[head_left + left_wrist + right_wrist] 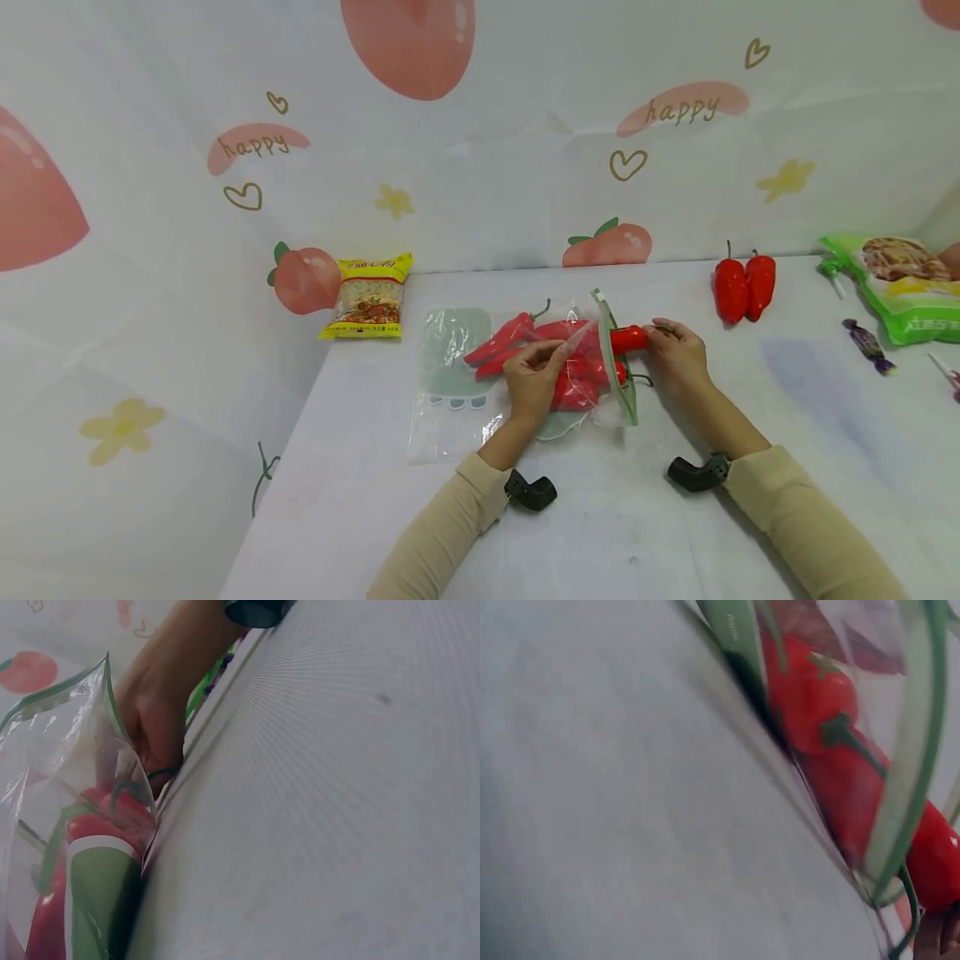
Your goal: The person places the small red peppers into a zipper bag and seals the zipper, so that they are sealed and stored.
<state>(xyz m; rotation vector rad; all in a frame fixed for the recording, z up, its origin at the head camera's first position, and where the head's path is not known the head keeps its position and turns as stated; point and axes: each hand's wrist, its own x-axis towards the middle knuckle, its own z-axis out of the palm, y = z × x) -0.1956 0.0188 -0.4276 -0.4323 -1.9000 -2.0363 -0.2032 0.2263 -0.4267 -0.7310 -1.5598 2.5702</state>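
Right hand (678, 357): fingers closed, pinching red pepper (628, 339) at stem end; pepper lies at their nine o'clock, at clear bag's (450, 433) mouth. Left hand (532, 383): fingers pinching bag film.

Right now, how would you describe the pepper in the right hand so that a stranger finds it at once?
On the white table, find the clear bag holding several red peppers. At its green-edged opening is a glossy red pepper, one end held by the right hand. None of its neighbours is in that hand.
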